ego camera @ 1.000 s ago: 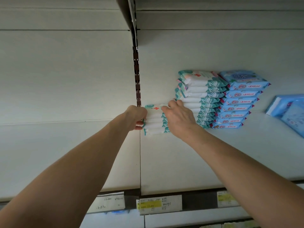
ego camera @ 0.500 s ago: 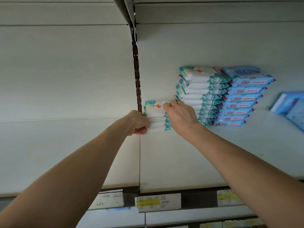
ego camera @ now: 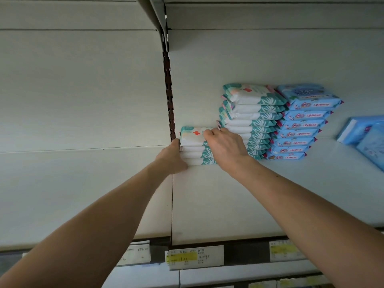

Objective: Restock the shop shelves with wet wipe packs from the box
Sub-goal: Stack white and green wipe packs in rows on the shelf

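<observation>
A short stack of white and teal wet wipe packs (ego camera: 194, 145) with a red cross rests at the back of the white shelf (ego camera: 218, 204). My left hand (ego camera: 173, 157) presses against the stack's left end. My right hand (ego camera: 225, 147) grips its right end, fingers over the top pack. A taller stack of the same teal packs (ego camera: 252, 115) stands just to the right, touching my right hand. The box is out of view.
A stack of blue wipe packs (ego camera: 299, 125) stands right of the teal ones, and more blue packs (ego camera: 365, 136) lie at the far right. A brown slotted upright (ego camera: 169, 104) runs down the back wall. Price labels (ego camera: 194, 256) line the shelf's front edge.
Both hands have pushed the short stack further back toward the wall and squared it beside the tall stack. The camera has tilted slightly.
</observation>
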The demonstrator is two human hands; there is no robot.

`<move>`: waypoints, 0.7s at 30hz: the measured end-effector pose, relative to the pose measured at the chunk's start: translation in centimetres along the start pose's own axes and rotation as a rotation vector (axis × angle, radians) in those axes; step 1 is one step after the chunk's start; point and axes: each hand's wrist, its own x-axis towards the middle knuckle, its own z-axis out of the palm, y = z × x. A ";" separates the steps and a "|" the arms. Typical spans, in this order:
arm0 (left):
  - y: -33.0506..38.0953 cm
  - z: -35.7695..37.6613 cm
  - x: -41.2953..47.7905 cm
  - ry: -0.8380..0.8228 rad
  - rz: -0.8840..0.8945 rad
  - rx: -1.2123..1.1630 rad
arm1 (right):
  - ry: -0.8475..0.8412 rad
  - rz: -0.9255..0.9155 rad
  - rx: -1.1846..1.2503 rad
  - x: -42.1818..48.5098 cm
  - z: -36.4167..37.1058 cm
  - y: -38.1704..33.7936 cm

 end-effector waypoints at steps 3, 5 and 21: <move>0.8 -2.1 -0.1 -0.087 -0.121 -0.239 | -0.003 0.003 0.000 0.0 -0.1 0.0; 1.0 -3.2 0.2 -0.001 -0.173 -0.305 | -0.005 0.005 -0.008 0.1 -0.1 -0.2; 1.3 -5.2 -2.7 0.156 -0.091 -0.344 | 0.015 -0.060 -0.060 0.0 -3.7 -3.7</move>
